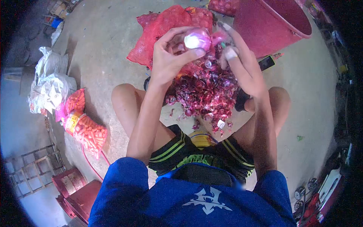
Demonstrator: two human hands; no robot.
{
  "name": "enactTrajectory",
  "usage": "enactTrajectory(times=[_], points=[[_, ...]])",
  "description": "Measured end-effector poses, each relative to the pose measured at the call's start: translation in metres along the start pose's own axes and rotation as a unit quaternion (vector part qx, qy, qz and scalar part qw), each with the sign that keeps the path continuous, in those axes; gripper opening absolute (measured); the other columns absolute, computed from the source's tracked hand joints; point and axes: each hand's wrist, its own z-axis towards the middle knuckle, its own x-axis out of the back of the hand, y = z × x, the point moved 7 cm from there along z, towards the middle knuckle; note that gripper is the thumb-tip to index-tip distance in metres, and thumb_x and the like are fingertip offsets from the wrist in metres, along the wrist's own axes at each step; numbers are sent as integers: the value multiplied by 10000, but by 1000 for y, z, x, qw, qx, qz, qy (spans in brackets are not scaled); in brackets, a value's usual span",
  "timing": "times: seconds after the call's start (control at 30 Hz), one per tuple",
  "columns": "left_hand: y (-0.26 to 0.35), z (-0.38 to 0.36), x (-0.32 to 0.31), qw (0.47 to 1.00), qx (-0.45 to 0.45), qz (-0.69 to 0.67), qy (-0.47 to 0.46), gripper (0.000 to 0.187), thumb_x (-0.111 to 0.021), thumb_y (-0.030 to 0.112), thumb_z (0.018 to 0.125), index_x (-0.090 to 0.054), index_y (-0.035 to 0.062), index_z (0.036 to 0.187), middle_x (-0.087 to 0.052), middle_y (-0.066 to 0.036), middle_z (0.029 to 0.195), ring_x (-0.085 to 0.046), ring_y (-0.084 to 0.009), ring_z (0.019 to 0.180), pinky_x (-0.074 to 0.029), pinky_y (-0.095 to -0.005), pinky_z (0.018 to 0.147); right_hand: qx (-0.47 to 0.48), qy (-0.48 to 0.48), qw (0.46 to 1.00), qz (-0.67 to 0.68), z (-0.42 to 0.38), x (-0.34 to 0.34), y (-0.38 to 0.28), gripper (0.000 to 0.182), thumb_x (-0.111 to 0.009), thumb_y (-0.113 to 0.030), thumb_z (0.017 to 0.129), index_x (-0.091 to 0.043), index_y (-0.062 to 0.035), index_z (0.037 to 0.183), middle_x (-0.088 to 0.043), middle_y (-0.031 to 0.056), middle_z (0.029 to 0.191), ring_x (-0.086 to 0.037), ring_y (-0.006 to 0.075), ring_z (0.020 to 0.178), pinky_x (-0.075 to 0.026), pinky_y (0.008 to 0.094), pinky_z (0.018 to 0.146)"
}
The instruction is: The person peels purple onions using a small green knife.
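A red onion (197, 40) with a bright, shiny purple surface sits in my left hand (169, 56), the fingers and thumb curled around it. Beside it, my right hand (245, 66) is bent inward, with something white on the thumb. Its fingertips are blurred around a pinkish scrap and a small green bit, which I cannot make out clearly. Below both hands lies a heap of dry onion skins (208, 98) on the floor between my legs. Behind my left hand slumps a red mesh sack (159, 34).
A large red tub (261, 34) stands at the upper right, with a phone-like dark device (266, 63) near its base. To the left are white sacks (53, 87) and a bag of orange pieces (90, 132). Red stools or containers (81, 193) stand at the lower left.
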Motion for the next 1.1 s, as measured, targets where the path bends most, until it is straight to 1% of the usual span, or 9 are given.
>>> enactTrajectory(times=[0.1, 0.3, 0.37, 0.5, 0.57, 0.73, 1.0, 1.07, 1.1], points=[[2, 1, 10, 1000, 6, 17, 22, 632, -917, 11, 734, -655, 5, 1310, -733, -90, 1182, -702, -168, 1064, -568, -320, 956, 85, -5, 996, -42, -5, -5, -8, 630, -521, -104, 998, -378, -93, 1611, -677, 168, 844, -648, 377, 762, -522, 406, 772], [2, 2, 21, 996, -6, 64, 69, 613, -920, 29, 743, -651, -4, 1294, -730, -93, 1169, -695, -158, 1036, -562, -314, 940, 101, 1, 990, -93, -6, -6, -16, 704, -610, -109, 951, -377, -106, 1615, -660, 181, 842, -646, 396, 746, -506, 449, 735], [2, 2, 19, 994, -3, 88, 58, 582, -862, 61, 813, -616, 21, 1339, -689, -101, 1255, -667, -190, 1143, -553, -359, 1026, 99, -3, 990, -98, -7, -7, -14, 704, -612, -106, 951, -377, -107, 1615, -666, 184, 848, -647, 399, 750, -507, 451, 738], [3, 2, 21, 989, -1, 120, 83, 588, -869, 73, 811, -613, 23, 1337, -685, -98, 1255, -662, -191, 1149, -550, -355, 1031, 88, 6, 992, -89, -6, -8, -13, 714, -623, -84, 942, -380, -111, 1613, -679, 197, 855, -651, 395, 737, -511, 447, 731], [7, 2, 22, 992, -31, 73, 103, 589, -939, 79, 759, -650, 5, 1267, -732, -73, 1117, -688, -137, 1003, -564, -289, 899, 77, -1, 993, -93, -6, -9, -12, 714, -625, -80, 941, -383, -114, 1611, -682, 204, 860, -656, 400, 743, -512, 450, 732], [7, 1, 23, 991, -24, 79, 106, 597, -940, 78, 758, -643, 10, 1271, -733, -73, 1098, -695, -140, 993, -571, -297, 896, 105, 15, 987, -120, -7, -11, -12, 706, -632, -88, 946, -386, -119, 1607, -686, 211, 864, -670, 411, 756, -515, 458, 737], [15, -1, 21, 985, -47, 124, 111, 627, -965, 101, 724, -642, 11, 1254, -731, -81, 1097, -693, -146, 992, -576, -302, 884, 74, 17, 993, -94, -5, -12, -9, 696, -624, -89, 955, -384, -128, 1607, -679, 200, 852, -668, 423, 756, -515, 459, 732], [15, -1, 16, 983, -36, 165, 69, 670, -923, 76, 754, -597, 28, 1337, -681, -108, 1257, -652, -199, 1170, -547, -351, 1018, 81, 24, 992, -96, -4, -12, -10, 694, -624, -87, 958, -383, -129, 1608, -672, 202, 843, -661, 428, 748, -513, 455, 723], [14, 0, 17, 983, -35, 165, 69, 670, -923, 76, 754, -597, 28, 1337, -681, -108, 1257, -652, -199, 1170, -547, -351, 1018, 90, 31, 991, -98, -4, -13, -11, 692, -623, -86, 960, -383, -129, 1608, -666, 205, 835, -653, 433, 740, -512, 450, 714]])
